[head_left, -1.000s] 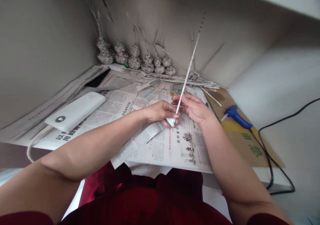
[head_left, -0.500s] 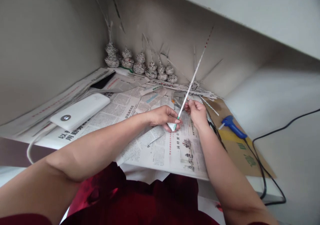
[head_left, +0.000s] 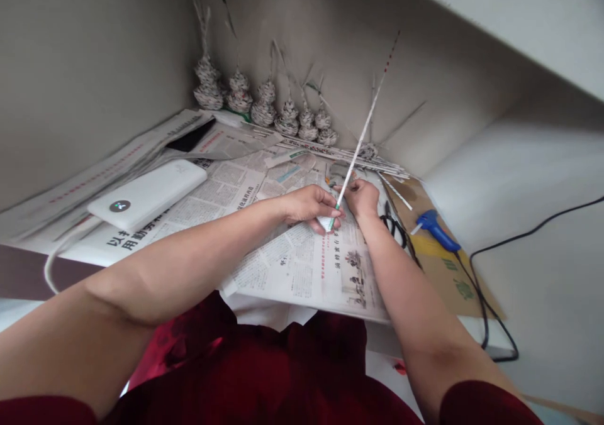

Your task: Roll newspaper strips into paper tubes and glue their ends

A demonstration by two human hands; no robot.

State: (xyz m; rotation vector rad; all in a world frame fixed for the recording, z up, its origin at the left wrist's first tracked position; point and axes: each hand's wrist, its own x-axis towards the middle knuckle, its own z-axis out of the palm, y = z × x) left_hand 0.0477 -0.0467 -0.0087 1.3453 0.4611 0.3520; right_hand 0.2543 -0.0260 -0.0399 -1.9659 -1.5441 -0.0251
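Observation:
Both hands hold one long, thin rolled newspaper stick (head_left: 365,122) that slants up and to the right over the table. My left hand (head_left: 309,206) pinches its lower end, where a small flap of paper (head_left: 326,224) is wrapped around the tip. My right hand (head_left: 364,197) grips the stick a little higher up. The hands nearly touch, just above the spread newspaper sheets (head_left: 306,268).
Several small woven newspaper shapes (head_left: 267,107) line the back wall, with a bundle of rolled sticks (head_left: 340,156) lying before them. A white power bank (head_left: 148,192) with a cable sits left. Scissors (head_left: 394,224) and a blue glue gun (head_left: 436,230) on brown cardboard (head_left: 453,280) lie right.
My right hand has slid down the stick, closer to my left hand. The view has shifted slightly, so the table things sit a little differently in frame.

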